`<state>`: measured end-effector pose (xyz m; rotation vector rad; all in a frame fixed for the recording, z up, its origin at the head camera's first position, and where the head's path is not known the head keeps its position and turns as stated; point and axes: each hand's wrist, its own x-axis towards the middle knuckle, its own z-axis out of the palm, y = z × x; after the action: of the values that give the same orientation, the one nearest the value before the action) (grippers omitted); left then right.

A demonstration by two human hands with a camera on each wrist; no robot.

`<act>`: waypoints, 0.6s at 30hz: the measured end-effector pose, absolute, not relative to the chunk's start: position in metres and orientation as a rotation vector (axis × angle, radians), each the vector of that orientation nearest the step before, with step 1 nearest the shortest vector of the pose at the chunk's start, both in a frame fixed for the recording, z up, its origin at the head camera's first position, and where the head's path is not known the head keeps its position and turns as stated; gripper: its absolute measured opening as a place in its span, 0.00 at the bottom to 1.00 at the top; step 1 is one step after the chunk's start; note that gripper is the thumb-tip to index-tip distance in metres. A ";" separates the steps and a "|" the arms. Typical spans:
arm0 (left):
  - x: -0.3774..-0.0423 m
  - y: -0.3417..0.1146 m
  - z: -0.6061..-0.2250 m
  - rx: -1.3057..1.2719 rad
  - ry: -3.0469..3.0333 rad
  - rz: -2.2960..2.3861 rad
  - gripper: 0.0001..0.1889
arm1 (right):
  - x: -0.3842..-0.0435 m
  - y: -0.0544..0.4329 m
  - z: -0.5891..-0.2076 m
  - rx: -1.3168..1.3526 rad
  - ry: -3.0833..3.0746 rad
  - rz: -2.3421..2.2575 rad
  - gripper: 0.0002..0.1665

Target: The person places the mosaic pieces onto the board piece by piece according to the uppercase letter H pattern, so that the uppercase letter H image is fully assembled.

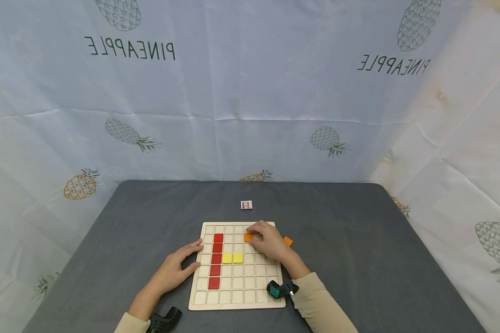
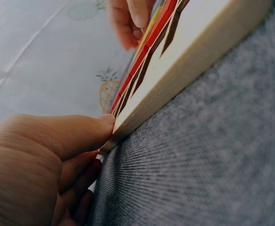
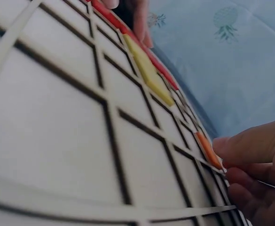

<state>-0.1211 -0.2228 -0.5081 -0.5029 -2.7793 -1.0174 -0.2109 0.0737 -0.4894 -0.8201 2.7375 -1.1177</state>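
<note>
A pale wooden grid board (image 1: 237,296) lies on the table. Several red square tiles (image 1: 216,258) fill part of one column, and two yellow tiles (image 1: 232,258) extend rightward from the middle red one. My left hand (image 1: 172,270) rests against the board's left edge, its thumb (image 2: 88,134) touching the rim. At the upper part of the board, my right hand (image 1: 268,240) has thumb and fingertips at an orange tile (image 3: 208,150), pinching it at a grid square. A second orange tile (image 1: 288,241) lies just beyond the board's right edge, partly behind that hand.
A small printed card (image 1: 246,205) lies on the dark grey table (image 1: 337,222) behind the board. Pineapple-print cloth (image 1: 241,92) hangs behind and beside the table. Each wrist wears a black band (image 1: 282,289).
</note>
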 end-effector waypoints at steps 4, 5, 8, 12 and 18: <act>-0.121 -0.223 -0.509 -0.509 -2.771 -1.010 0.24 | -0.210 0.083 -0.481 -0.828 2.715 -1.186 0.19; -0.121 -0.223 -0.509 -0.512 -2.765 -1.002 0.23 | -0.210 0.086 -0.479 -0.825 2.705 -1.208 0.19; -0.121 -0.222 -0.509 -0.521 -2.749 -0.992 0.23 | -0.210 0.098 -0.474 -0.797 2.698 -1.250 0.19; -0.120 -0.222 -0.509 -0.518 -2.753 -1.010 0.23 | -0.212 0.119 -0.472 -0.767 2.707 -1.260 0.19; -0.121 -0.223 -0.509 -0.507 -2.775 -1.021 0.23 | -0.211 0.155 -0.478 -0.714 2.677 -1.280 0.19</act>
<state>-0.1211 -0.2226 -0.5089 -0.5072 -2.7754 -1.0208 -0.2115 0.1545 -0.4782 -0.7143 2.6773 -1.2802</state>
